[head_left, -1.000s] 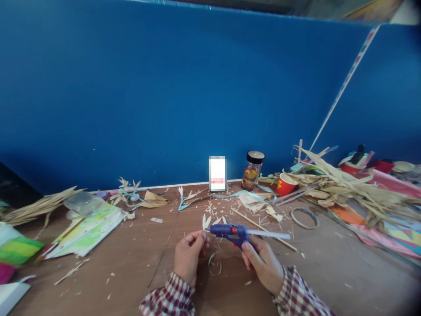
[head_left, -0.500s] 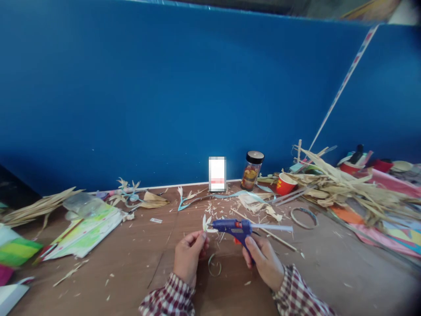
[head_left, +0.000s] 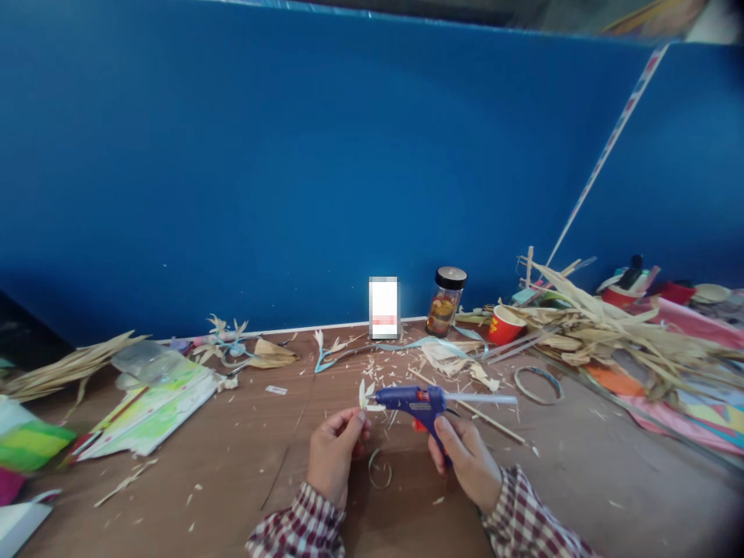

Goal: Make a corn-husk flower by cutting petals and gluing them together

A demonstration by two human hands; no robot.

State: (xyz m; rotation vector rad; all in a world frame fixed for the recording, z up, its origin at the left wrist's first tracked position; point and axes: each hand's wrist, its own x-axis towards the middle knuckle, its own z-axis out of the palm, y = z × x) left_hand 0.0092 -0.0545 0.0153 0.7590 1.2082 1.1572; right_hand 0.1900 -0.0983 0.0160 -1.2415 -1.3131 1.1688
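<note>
Between the thumb and fingers of my left hand is a small pale flower with pointed petals, apparently of dried husk. My right hand is wrapped round the handle of a blue glue gun, which points left. Its nozzle is at the flower's base; whether they touch I cannot make out. A whitish glue stick juts from the gun's rear. Below, between my hands, lies a thin curled strip. Pale shavings are scattered beyond the gun.
Behind stand a lidded jar and a red paper cup. Dried husks pile up at the right, near a ring. A thin stick lies beyond my right hand. Painted paper is at the left. A blue wall closes the back.
The glue gun's nozzle has shifted very slightly left, closer to the flower's base. Both hands keep their holds, and the other things stay in place.
</note>
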